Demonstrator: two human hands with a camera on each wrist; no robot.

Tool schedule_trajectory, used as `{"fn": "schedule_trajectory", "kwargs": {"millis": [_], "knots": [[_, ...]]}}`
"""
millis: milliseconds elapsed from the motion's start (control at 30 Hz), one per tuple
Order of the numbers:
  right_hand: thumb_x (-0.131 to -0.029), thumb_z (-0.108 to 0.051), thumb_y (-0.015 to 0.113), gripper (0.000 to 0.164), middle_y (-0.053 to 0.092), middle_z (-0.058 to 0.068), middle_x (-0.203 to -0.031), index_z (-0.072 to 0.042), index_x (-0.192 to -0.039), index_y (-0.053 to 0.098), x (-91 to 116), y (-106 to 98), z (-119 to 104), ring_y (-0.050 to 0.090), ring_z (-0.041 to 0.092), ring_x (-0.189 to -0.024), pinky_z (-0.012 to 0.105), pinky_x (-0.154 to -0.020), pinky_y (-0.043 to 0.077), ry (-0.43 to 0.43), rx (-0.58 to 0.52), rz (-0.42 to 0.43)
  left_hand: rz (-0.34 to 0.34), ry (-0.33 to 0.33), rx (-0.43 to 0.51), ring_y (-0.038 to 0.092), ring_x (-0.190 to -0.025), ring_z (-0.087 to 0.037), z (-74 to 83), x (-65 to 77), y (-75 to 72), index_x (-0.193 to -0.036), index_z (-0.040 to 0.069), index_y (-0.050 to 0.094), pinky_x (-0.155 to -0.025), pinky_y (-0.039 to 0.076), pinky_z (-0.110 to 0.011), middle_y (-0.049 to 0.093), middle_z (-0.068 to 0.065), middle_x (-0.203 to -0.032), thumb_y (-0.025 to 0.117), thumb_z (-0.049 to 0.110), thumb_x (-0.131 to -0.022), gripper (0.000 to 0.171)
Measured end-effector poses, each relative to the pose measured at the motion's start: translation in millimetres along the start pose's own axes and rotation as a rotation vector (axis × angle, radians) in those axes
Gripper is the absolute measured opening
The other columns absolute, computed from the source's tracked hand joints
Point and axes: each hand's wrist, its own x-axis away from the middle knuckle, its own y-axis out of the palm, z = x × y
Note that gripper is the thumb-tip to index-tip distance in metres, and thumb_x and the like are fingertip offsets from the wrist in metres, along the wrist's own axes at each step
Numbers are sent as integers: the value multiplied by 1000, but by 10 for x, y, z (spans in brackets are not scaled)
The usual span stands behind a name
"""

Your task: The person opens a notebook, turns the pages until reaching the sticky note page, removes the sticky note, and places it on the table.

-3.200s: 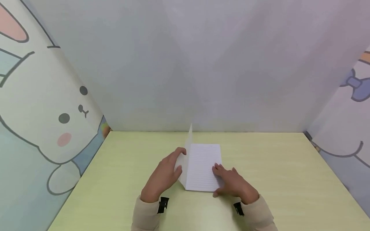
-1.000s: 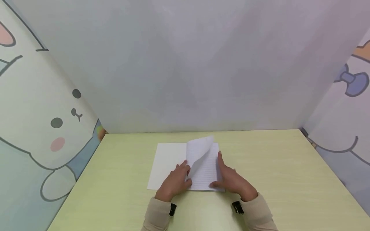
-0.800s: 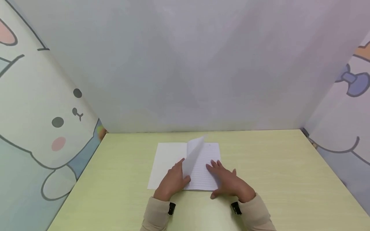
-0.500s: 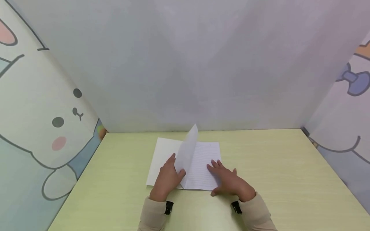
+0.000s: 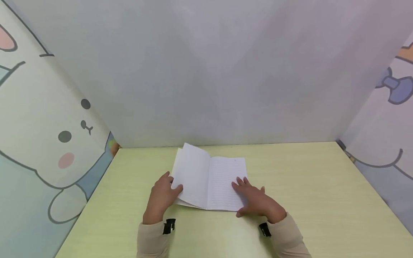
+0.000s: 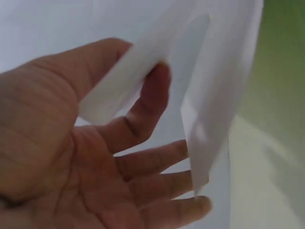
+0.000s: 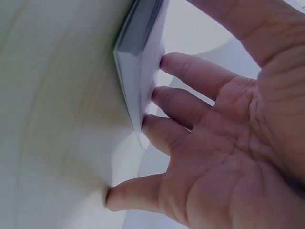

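An open lined notebook [image 5: 226,181] lies in the middle of the table in the head view. My left hand [image 5: 161,197] is at its left edge, pinching a page [image 5: 193,172] between thumb and index finger, as the left wrist view shows. That page [image 6: 157,43] curves up from the spine over the white sheet or cover beneath; the other left fingers [image 6: 157,186] are spread loosely behind the paper. On the lower right of the lined page rests my right hand [image 5: 256,202]. Its fingertips touch the notebook [image 7: 150,71] in the right wrist view, with one finger on the table.
A pale yellow-green table [image 5: 316,193] surrounds the notebook on every side. Behind it rises a plain grey-white wall [image 5: 226,79]. Cartoon-printed panels [image 5: 38,143] stand at the left and right edges.
First the front cover swung left and lay flat. Then the left hand carried a page from the right side over to the left. The right hand has stayed near the right page.
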Motion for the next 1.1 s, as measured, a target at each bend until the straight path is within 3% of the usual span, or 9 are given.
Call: {"fn": "schedule_trajectory", "kwargs": {"millis": [200,300,367,467,633,767,900,1000,1100], "knots": [[-70,-21,91,100,25,22,-166,-5,-154,39,28,0,20,15,48,-155,90,-102,3,5,-8,2,-92,-45,-96,64,-80,-27,-177,9,-79,-103,0,70,-59,43,-33,55,-27,-145,70,30,-90,33],[-70,-21,91,99,24,22,-166,-5,-153,39,37,-3,34,14,48,-155,90,-101,3,3,-21,1,-109,-45,-84,54,-66,-18,-239,1,-61,-86,3,66,-54,37,-29,71,-20,-108,71,30,-90,27],[-70,-22,90,99,25,22,-166,-5,-153,40,40,-10,46,14,48,-155,90,-101,4,-5,-28,2,-111,-35,-61,44,-60,-14,-276,-14,-30,-73,7,56,-52,32,-27,62,-8,-76,72,27,-89,31],[-70,-24,90,98,27,22,-165,-4,-152,41,46,-35,62,17,49,-154,90,-101,7,-23,-37,6,-118,-23,11,36,-60,-14,-323,-40,20,-74,9,45,-55,28,-26,39,1,-68,76,19,-86,34],[-73,-29,88,90,33,24,-162,-5,-149,46,58,-83,90,23,51,-151,86,-104,15,-50,-55,11,-105,23,67,50,-76,-23,-348,-103,112,-103,5,44,-66,41,-34,55,-11,-88,80,4,-77,45],[-77,-28,86,68,37,26,-159,-9,-138,62,51,-100,114,23,51,-151,85,-106,15,-82,-103,13,-122,94,5,55,-113,-42,-331,-122,196,-110,10,55,-80,51,-51,55,-26,-134,82,-2,-68,51],[-84,-26,80,36,41,23,-157,-15,-119,75,41,-113,124,20,50,-152,84,-108,12,-78,-148,10,-160,138,-69,38,-137,-56,-307,-104,276,-102,17,65,-100,41,-67,27,-32,-161,85,1,-66,45],[-89,-23,75,18,46,20,-154,-18,-105,80,25,-120,140,19,50,-152,76,-115,16,-69,-175,17,-180,232,-87,34,-143,-56,-249,-101,344,-96,16,66,-113,28,-70,28,-34,-160,82,-3,-67,38],[-90,-19,73,10,51,21,-150,-19,-96,81,4,-122,161,22,53,-150,69,-118,22,-96,-176,35,-268,355,-32,29,-148,-53,-129,-95,435,-91,14,65,-119,21,-68,33,-31,-159,72,-7,-70,31]]}}
